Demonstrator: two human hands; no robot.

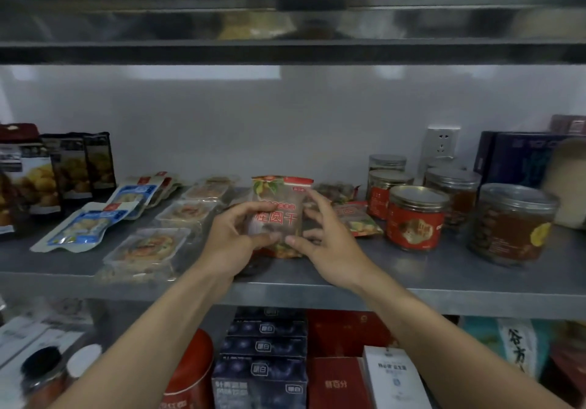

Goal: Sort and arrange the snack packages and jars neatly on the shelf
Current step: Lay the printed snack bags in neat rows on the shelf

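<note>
An upright snack pouch point(280, 199) with red characters stands at the middle of the metal shelf point(444, 285). My left hand point(236, 237) grips its left side, and my right hand point(323, 237) grips its right side, thumbs at the lower front. Blue-and-white packets point(92, 223) and clear tray packs point(149, 246) lie flat to the left. Jars with red labels point(415, 218) and a larger amber jar point(512, 224) stand to the right. A flat red-and-green pouch point(358, 218) lies just right of my right hand.
Tall dark bags point(69, 167) stand at the far left. Dark blue boxes point(520, 158) and a wall socket point(440, 143) are at the back right. An upper shelf point(285, 53) hangs overhead. Boxes and tins point(263, 361) fill the lower shelf.
</note>
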